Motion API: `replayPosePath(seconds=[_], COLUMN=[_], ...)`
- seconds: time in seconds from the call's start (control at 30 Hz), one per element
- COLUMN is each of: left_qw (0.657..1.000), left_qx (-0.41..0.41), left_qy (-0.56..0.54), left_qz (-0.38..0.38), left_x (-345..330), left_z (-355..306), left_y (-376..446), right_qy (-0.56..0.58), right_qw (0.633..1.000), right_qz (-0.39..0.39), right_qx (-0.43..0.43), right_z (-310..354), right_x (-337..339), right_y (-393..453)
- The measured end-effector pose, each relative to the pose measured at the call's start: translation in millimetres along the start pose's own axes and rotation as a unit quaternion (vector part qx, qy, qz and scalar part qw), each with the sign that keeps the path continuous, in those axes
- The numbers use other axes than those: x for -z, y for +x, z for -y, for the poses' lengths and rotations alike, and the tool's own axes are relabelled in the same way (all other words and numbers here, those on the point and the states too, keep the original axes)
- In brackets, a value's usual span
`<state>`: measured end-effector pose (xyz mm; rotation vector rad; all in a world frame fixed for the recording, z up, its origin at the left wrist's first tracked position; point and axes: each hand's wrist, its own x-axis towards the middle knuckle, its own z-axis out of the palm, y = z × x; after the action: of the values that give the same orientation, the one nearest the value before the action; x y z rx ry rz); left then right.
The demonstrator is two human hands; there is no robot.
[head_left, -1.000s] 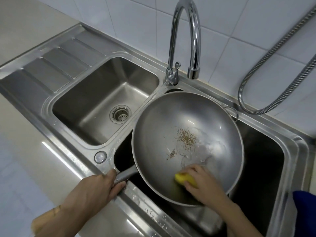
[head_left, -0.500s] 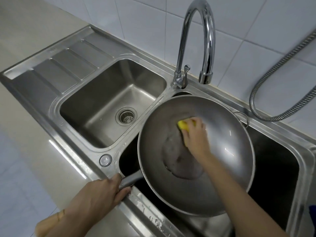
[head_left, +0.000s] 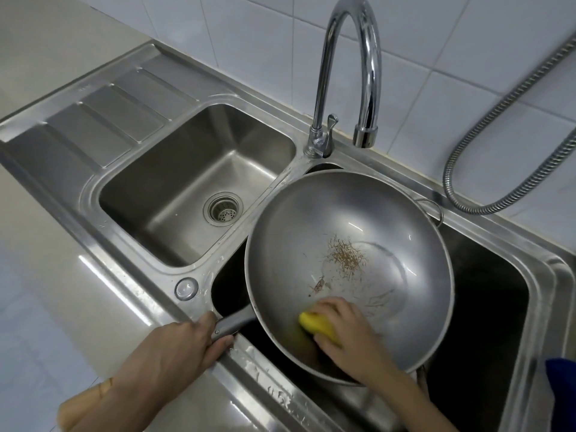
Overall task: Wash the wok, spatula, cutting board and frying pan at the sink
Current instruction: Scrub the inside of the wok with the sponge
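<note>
A steel wok (head_left: pixel 389 213) is tilted over the right basin of the sink (head_left: pixel 554 275). Brown burnt residue (head_left: pixel 346 260) marks its middle. My left hand (head_left: pixel 177 344) grips the wok's grey handle (head_left: pixel 233 322) at the basin's front left corner. My right hand (head_left: pixel 346 332) presses a yellow sponge (head_left: pixel 318 325) against the near inner wall of the wok. A wooden piece (head_left: pixel 78 410), maybe the cutting board or a handle, shows under my left forearm. I do not see the spatula or the frying pan.
The left basin (head_left: pixel 174 198) has a drain strainer (head_left: pixel 223 210). A chrome faucet (head_left: pixel 352 73) arches over the wok's far rim. A metal hose (head_left: pixel 498 126) loops on the tiled wall at right. A blue object (head_left: pixel 561 388) sits at the right edge.
My right hand swept the sponge from the wok's far side back to the near side, uncovering the brown residue. My left hand kept its grip on the handle.
</note>
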<state>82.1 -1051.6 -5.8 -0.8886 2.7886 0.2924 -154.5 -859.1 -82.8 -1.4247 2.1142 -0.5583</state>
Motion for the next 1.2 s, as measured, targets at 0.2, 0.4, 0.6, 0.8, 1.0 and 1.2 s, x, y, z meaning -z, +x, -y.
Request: replayPosePath(seconds=[0.2,0.4,0.6,0.8,1.0,1.2], left_qw=[1.0,1.0,1.0,0.999,0.998,0.999], left_qx=[-0.006,-0.004,-0.002,-0.022,-0.026,0.006], left_qy=[0.017,0.008,0.006,0.015,0.038,0.018], left_qz=[-0.019,-0.011,-0.012,-0.045,-0.031,0.027], left_x=[-7,-5,1,-6,-8,6], left_z=[4,-1,-4,3,4,-9], left_y=[-1,0,2,0,-1,2], right_qy=[-0.207,-0.224,-0.052,0.086,-0.144,-0.28], right_qw=[0.966,0.95,0.984,0.996,0.989,0.937], right_qz=[-0.121,-0.186,-0.157,0.003,-0.021,-0.151], right_qx=[-0.094,-0.115,-0.066,0.026,-0.021,-0.144], right_z=[-66,-55,-4,27,-58,-82], right_x=[36,48,12,-8,35,86], right_y=[15,94,107,30,-16,54])
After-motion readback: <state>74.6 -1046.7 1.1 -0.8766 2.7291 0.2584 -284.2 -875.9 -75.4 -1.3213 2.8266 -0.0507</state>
